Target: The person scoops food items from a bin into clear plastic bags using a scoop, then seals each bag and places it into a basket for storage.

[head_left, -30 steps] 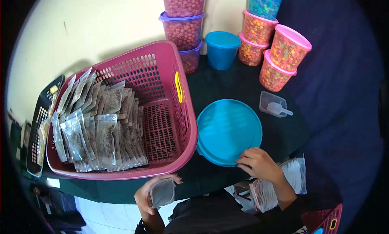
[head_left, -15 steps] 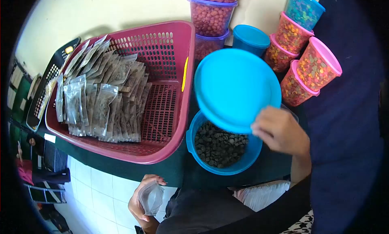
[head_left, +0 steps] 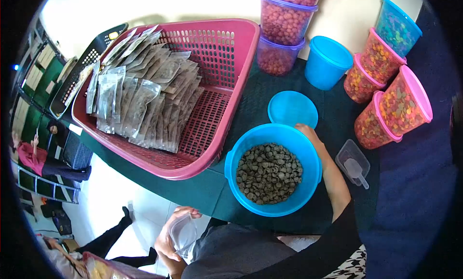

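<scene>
In my left hand, low in front of my lap, is a clear plastic pouch, held by its sides. My right hand reaches past the right side of a blue tub to the near edge of a round blue lid. Its fingers are at the lid's edge, partly hidden behind the tub's rim. Dark round, flat pieces lie inside the uncovered tub.
A maroon basket with several filled pouches stands left. Behind are a blue canister and stacked tubs of colourful pieces. A clear scoop lies in a small tray at right. Other people are at far left.
The blue lid has gone from above the tub to behind it, carried by my right hand, so the dark pieces show fully. My left hand still holds the pouch. The view has shifted.
</scene>
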The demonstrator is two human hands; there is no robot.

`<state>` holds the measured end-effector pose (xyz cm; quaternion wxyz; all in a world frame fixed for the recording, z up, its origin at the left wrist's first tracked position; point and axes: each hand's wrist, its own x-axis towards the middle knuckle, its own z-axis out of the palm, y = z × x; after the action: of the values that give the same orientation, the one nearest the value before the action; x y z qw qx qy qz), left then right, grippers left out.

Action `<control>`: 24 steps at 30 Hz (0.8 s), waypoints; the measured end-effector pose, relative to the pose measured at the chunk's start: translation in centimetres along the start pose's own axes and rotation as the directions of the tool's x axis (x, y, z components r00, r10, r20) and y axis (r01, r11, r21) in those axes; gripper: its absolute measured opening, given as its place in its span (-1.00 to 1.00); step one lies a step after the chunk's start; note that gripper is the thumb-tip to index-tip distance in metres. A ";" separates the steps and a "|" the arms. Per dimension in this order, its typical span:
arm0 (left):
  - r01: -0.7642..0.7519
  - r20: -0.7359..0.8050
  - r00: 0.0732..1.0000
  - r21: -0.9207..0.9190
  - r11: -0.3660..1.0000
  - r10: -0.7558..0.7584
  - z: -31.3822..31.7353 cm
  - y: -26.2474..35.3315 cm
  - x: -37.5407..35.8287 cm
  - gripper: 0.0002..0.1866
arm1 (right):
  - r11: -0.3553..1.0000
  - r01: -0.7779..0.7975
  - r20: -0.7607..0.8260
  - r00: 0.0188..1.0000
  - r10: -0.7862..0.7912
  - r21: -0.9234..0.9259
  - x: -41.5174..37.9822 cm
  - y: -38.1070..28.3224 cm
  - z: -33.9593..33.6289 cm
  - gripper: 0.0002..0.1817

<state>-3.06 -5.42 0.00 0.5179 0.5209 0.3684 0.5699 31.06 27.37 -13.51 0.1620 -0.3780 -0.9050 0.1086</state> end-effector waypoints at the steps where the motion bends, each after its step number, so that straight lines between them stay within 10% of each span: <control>1: -0.002 0.001 1.000 0.009 1.000 0.002 0.1 0.0 0.0 0.13 | 1.000 0.007 -0.002 1.000 -0.007 0.007 -0.5 -0.1 0.2 -0.87; 4: -0.002 0.014 1.000 0.038 0.999 0.001 -0.2 0.0 0.3 0.13 | 0.965 -0.203 0.065 0.979 0.194 0.169 -1.6 -2.2 -2.3 -0.82; 9: 0.011 0.131 0.991 0.016 1.000 -0.013 1.6 0.9 3.2 0.11 | 0.848 -0.074 -0.488 0.790 0.371 0.525 -3.2 -9.1 -10.5 -0.85; 14: 0.141 0.218 0.970 -0.144 0.979 -0.108 5.5 1.5 5.8 0.04 | 0.797 0.423 -0.345 0.894 -0.287 0.432 -7.1 -24.6 -17.0 -0.83; 24: 0.297 0.784 0.613 -0.120 0.947 -0.093 4.9 -1.6 9.3 0.02 | 0.863 0.364 -0.466 0.867 -0.177 0.349 -10.6 -29.3 -12.6 -0.89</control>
<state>2.79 3.36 1.39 0.7426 0.6041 0.0961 0.2728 23.73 0.44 5.28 0.4443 -0.2135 -0.8478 0.1956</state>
